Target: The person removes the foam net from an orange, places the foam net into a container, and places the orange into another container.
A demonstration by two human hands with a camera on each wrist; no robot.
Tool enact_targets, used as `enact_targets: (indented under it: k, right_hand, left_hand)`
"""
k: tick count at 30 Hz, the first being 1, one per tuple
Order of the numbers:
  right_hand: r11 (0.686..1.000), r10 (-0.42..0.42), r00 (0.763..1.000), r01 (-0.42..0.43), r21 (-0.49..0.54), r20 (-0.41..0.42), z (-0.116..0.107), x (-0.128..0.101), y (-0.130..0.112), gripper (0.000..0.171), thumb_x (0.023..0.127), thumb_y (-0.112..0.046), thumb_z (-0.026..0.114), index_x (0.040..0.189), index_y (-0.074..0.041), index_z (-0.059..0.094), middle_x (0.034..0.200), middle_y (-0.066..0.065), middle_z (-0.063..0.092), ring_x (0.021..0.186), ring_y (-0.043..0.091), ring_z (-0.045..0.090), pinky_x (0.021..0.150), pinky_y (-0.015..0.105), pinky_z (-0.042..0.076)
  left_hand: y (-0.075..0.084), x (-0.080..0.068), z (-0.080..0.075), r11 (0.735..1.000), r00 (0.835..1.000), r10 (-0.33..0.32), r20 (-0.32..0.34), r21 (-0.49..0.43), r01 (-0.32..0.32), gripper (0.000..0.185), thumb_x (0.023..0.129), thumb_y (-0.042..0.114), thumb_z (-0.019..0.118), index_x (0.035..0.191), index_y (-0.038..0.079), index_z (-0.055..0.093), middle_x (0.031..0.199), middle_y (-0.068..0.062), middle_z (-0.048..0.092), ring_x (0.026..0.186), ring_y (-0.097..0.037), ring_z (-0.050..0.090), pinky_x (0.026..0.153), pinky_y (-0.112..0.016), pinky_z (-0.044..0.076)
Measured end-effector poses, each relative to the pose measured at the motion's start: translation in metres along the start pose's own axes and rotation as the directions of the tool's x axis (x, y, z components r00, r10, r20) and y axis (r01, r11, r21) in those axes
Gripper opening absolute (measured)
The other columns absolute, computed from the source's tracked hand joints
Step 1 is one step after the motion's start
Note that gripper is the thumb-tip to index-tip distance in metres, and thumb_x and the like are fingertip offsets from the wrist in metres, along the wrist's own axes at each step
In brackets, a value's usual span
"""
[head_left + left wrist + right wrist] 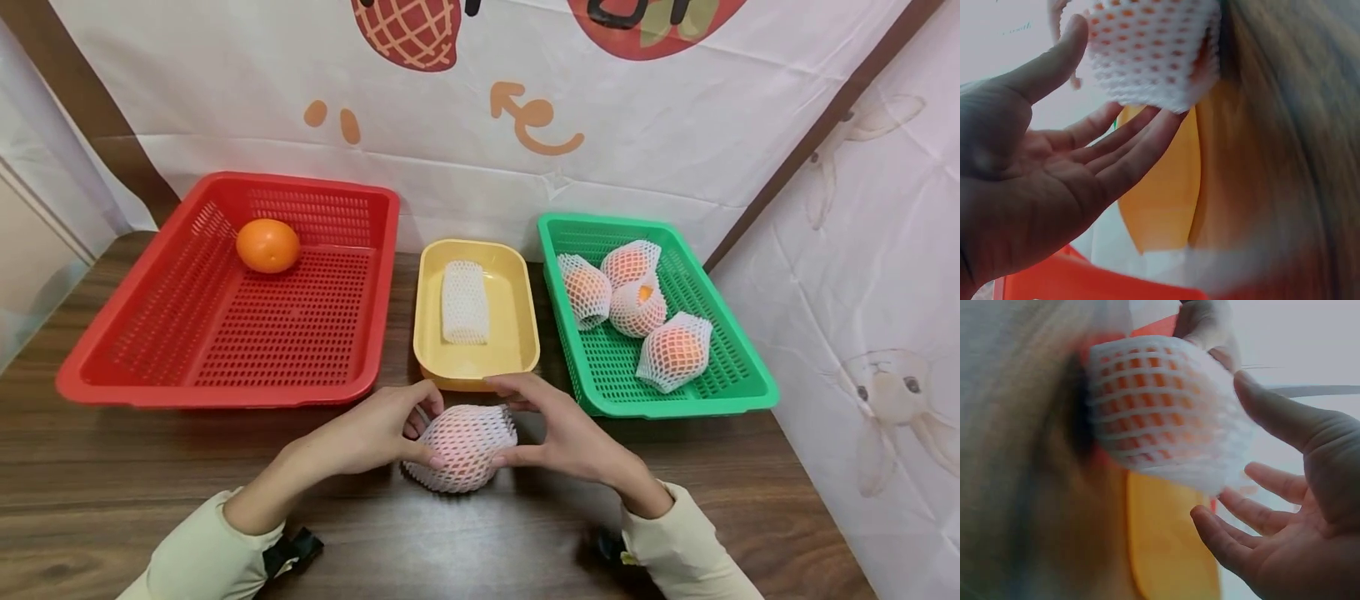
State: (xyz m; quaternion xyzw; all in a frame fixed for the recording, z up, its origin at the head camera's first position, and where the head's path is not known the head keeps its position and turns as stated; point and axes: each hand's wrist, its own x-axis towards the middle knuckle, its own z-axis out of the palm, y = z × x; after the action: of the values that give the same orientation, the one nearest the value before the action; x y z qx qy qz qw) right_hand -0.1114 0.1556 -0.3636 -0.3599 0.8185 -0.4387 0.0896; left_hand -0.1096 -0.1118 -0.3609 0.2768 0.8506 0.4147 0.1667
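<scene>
An orange in a white foam net sleeve lies on the table in front of the yellow tray. My left hand holds its left side, thumb on the near face and fingers behind. In the left wrist view the fingertips meet the sleeve's underside. At the sleeve's right end is my right hand, its thumb against the net and its fingers loosely extended. The right wrist view shows that thumb by the netted orange, the index fingertip slightly apart from it.
A red basket at left contains one bare orange. The yellow tray in the middle holds flat white foam sleeves. Several netted oranges lie in the green basket at right. A printed cloth hangs behind.
</scene>
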Motion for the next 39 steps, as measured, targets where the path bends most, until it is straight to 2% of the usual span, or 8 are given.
enact_targets:
  k: [4, 9, 15, 20, 26, 31, 35, 39]
  right_hand:
    - [0.995, 0.072, 0.997, -0.073, 0.067, 0.017, 0.009, -0.002, 0.009, 0.073, 0.075, -0.027, 0.082, 0.138, -0.012, 0.047, 0.136, 0.004, 0.05, 0.112, 0.019, 0.056, 0.091, 0.035, 0.048]
    - [0.973, 0.131, 0.991, -0.121, 0.195, -0.037, 0.025, 0.0, 0.015, 0.052, 0.076, -0.022, 0.082, 0.124, -0.017, 0.061, 0.119, -0.004, 0.061, 0.101, 0.016, 0.059, 0.085, 0.034, 0.051]
    - [0.953, 0.107, 0.981, -0.055, 0.299, -0.162, 0.038, 0.002, 0.012, 0.038, 0.075, -0.008, 0.081, 0.11, -0.007, 0.068, 0.108, 0.003, 0.064, 0.094, 0.018, 0.06, 0.078, 0.035, 0.053]
    - [0.947, 0.117, 0.963, -0.034, 0.319, -0.244, 0.045, 0.005, 0.016, 0.031, 0.075, -0.006, 0.081, 0.104, -0.005, 0.072, 0.102, 0.004, 0.065, 0.089, 0.016, 0.06, 0.074, 0.033, 0.054]
    - [0.963, 0.15, 0.939, -0.068, 0.26, -0.31, 0.046, 0.011, 0.011, 0.02, 0.074, -0.005, 0.081, 0.094, -0.008, 0.076, 0.09, 0.0, 0.067, 0.081, 0.013, 0.06, 0.067, 0.028, 0.053]
    - [0.992, 0.035, 0.941, 0.01, 0.129, -0.335, 0.043, 0.018, 0.004, 0.012, 0.076, -0.011, 0.08, 0.088, -0.011, 0.075, 0.084, -0.003, 0.068, 0.078, 0.011, 0.062, 0.065, 0.028, 0.053]
    - [0.997, -0.052, 0.933, 0.066, 0.026, -0.356, 0.04, 0.022, 0.001, 0.01, 0.077, -0.013, 0.08, 0.084, -0.014, 0.074, 0.082, -0.006, 0.067, 0.076, 0.008, 0.061, 0.062, 0.025, 0.052]
    - [0.998, -0.066, 0.929, 0.068, -0.008, -0.363, 0.04, 0.024, 0.002, 0.012, 0.075, -0.008, 0.08, 0.082, -0.011, 0.072, 0.08, -0.004, 0.067, 0.072, 0.006, 0.058, 0.059, 0.023, 0.05]
  left_hand:
    - [0.001, -0.004, -0.007, 1.0, 0.999, -0.007, 0.043, -0.004, 0.007, 0.045, 0.072, 0.023, 0.085, 0.1, 0.009, 0.053, 0.088, 0.0, 0.059, 0.083, -0.013, 0.06, 0.074, -0.031, 0.052]
    - [0.005, -0.009, -0.009, 1.0, 0.998, -0.002, 0.06, 0.017, 0.001, 0.046, 0.073, 0.024, 0.084, 0.106, 0.009, 0.056, 0.097, 0.001, 0.062, 0.087, -0.013, 0.061, 0.077, -0.033, 0.052]
    - [0.014, -0.014, 0.0, 0.983, 0.998, 0.033, -0.06, 0.181, -0.022, 0.052, 0.079, 0.042, 0.076, 0.118, 0.012, 0.062, 0.106, 0.003, 0.059, 0.093, -0.012, 0.058, 0.077, -0.034, 0.049]
    - [0.019, -0.012, 0.005, 0.958, 0.989, 0.043, -0.144, 0.286, 0.0, 0.05, 0.078, 0.042, 0.077, 0.117, 0.013, 0.068, 0.101, 0.005, 0.058, 0.087, -0.011, 0.056, 0.073, -0.032, 0.047]
    - [0.018, -0.008, 0.01, 0.958, 0.975, 0.072, -0.212, 0.285, -0.009, 0.05, 0.076, 0.038, 0.079, 0.116, 0.009, 0.07, 0.098, 0.005, 0.06, 0.085, -0.01, 0.057, 0.072, -0.031, 0.048]
    - [0.013, -0.008, 0.01, 0.981, 0.961, 0.077, -0.264, 0.192, -0.026, 0.033, 0.075, 0.034, 0.081, 0.101, 0.016, 0.075, 0.094, 0.008, 0.061, 0.084, -0.008, 0.058, 0.073, -0.032, 0.049]
    - [0.009, -0.006, 0.013, 0.988, 0.938, 0.124, -0.322, 0.132, -0.085, 0.022, 0.072, 0.028, 0.083, 0.09, 0.016, 0.076, 0.092, 0.007, 0.065, 0.084, -0.009, 0.06, 0.071, -0.032, 0.052]
    - [0.004, -0.004, 0.019, 0.988, 0.909, 0.15, -0.39, 0.08, -0.129, 0.018, 0.071, 0.022, 0.084, 0.086, 0.016, 0.077, 0.092, 0.007, 0.066, 0.082, -0.009, 0.06, 0.066, -0.026, 0.05]
